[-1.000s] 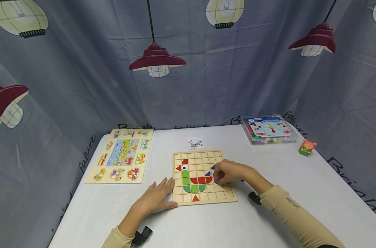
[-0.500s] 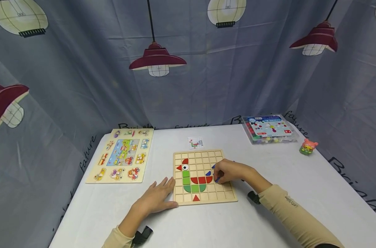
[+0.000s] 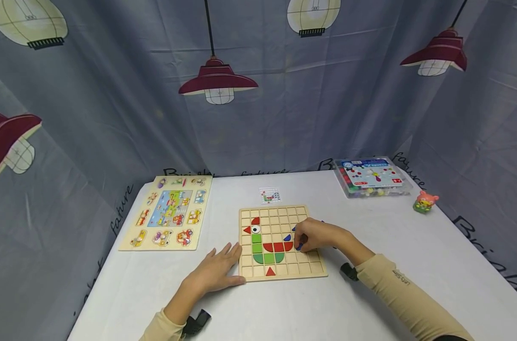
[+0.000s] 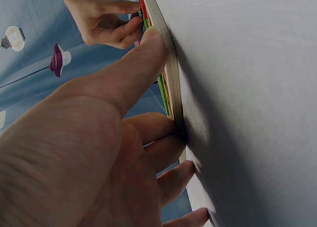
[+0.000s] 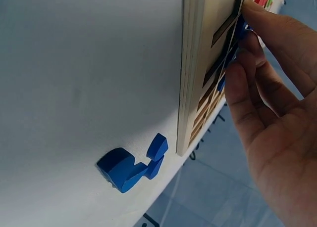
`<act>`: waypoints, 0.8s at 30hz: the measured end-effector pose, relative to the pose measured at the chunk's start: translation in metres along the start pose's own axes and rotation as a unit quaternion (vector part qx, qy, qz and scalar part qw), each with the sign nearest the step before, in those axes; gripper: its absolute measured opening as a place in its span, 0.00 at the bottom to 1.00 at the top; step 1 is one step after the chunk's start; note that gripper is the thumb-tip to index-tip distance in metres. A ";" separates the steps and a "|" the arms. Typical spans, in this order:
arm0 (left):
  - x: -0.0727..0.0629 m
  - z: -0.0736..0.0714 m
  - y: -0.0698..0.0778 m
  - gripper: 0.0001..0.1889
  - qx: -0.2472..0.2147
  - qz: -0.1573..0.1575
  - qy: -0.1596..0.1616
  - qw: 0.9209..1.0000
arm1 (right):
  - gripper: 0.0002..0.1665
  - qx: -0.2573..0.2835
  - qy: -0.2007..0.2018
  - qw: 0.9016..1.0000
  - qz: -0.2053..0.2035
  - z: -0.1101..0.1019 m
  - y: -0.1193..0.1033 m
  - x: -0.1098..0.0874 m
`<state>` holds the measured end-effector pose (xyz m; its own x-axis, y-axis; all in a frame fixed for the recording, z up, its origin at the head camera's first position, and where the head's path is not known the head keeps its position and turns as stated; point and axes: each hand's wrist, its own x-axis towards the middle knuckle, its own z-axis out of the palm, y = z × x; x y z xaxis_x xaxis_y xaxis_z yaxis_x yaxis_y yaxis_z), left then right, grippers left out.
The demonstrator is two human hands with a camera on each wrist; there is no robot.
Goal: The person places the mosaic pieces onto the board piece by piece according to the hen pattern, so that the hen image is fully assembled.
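Note:
A wooden grid board (image 3: 298, 271) lies mid-table, with red, green and blue pieces set in its cells as a bird shape. Against its left edge rests my left hand (image 3: 215, 270), fingers spread and straight, the thumb at the board's near left corner. My right hand (image 3: 315, 235) is over the right side of the board and pinches a small blue piece (image 5: 241, 29) between thumb and fingers, down at the cells. Just left of that hand a blue quarter-round piece (image 3: 287, 237) sits above the red row (image 3: 278, 246). The right hand hides some cells.
Several loose blue pieces (image 5: 118, 167) lie on the table beyond the board's right edge. A small picture card (image 3: 269, 195) is behind the board. A vehicle puzzle board (image 3: 132, 241) lies left; a clear plastic box (image 3: 373, 177) and a pig figurine (image 3: 424, 202) stand back right.
Both hands keep almost the same place on the board. Only the head view has shifted slightly.

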<state>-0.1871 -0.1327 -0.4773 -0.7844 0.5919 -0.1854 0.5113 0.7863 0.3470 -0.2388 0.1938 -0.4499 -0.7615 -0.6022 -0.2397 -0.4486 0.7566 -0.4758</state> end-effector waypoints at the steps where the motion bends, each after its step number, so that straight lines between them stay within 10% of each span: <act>1: 0.000 0.000 0.000 0.45 0.000 0.000 0.000 1.000 | 0.07 0.001 0.001 1.000 0.000 0.000 0.000 0.000; 24: 0.001 0.000 0.001 0.45 -0.004 -0.005 -0.001 1.000 | 0.07 0.030 0.016 0.999 0.006 -0.004 0.000 -0.008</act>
<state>-0.1872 -0.1314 -0.4767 -0.7884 0.5848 -0.1911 0.5012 0.7906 0.3517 -0.2344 0.1998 -0.4448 -0.7820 -0.5839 -0.2181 -0.4111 0.7461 -0.5238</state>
